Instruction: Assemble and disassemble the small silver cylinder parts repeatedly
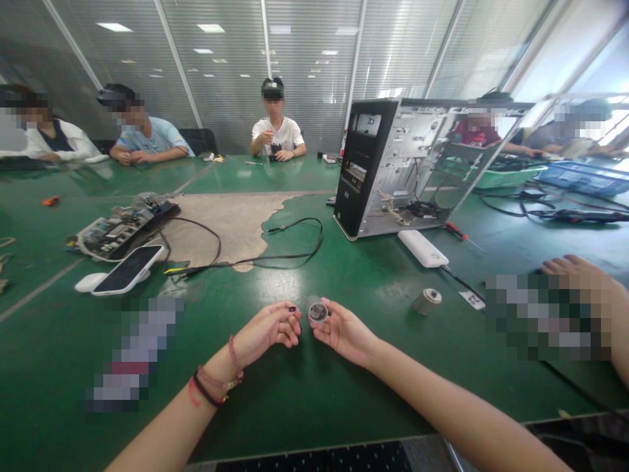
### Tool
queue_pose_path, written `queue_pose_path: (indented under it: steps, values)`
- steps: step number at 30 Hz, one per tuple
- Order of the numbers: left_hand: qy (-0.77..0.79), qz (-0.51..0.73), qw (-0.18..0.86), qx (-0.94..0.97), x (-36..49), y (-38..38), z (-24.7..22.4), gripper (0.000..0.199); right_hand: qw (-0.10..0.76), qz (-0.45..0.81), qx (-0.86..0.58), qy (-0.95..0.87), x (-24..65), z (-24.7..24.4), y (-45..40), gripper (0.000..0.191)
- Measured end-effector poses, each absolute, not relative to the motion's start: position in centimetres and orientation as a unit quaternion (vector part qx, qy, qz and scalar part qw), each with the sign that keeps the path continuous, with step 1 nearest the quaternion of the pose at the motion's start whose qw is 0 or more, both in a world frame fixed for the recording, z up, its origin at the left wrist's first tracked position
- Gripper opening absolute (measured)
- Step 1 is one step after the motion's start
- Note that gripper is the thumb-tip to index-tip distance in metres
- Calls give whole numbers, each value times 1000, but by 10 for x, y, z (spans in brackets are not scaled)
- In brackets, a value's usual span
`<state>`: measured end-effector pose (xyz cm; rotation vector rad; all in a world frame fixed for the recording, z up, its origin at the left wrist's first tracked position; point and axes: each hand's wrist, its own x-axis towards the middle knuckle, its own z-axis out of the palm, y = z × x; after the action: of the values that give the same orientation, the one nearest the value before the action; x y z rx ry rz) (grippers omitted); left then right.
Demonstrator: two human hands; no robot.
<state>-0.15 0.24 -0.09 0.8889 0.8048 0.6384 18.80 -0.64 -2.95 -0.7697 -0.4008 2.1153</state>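
My right hand [346, 331] holds a small round metal part [318, 312] between thumb and fingers, its open face with dark inner workings turned toward me. Just left of it, my left hand [275, 328] has its thumb and index finger pressed together on something small and dark [292, 309], too small to name. A narrow gap separates the two hands. On the green table [275, 413] to the right stands a short metal cylinder [427, 301] with a shiny top.
An open computer case [368, 170] stands behind, near a white power bank [422, 249] and a red screwdriver [457, 231]. At left lie a circuit assembly [125, 229], a phone [128, 269] and a black cable [295, 257]. Another person's hand [574, 269] rests at right.
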Motion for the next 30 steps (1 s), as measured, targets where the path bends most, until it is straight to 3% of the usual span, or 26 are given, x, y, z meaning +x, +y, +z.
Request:
queue_pose_path:
  steps: [9,14,22,30]
  values:
    - [390,307,752,435,0,1,-1,22,483,728,-329,-358,187,-30,-8,37]
    - [386,345,674,526,0,4,-7,27,499,565,-356,-553,188,-29,-11,37]
    - [349,331,547,685,2,-1,-7,31,429,270,-331,-796,198,-25,-13,36]
    - [384,319,399,769,3,-7,0,33,394,282,-329,-811,199,-26,-13,39]
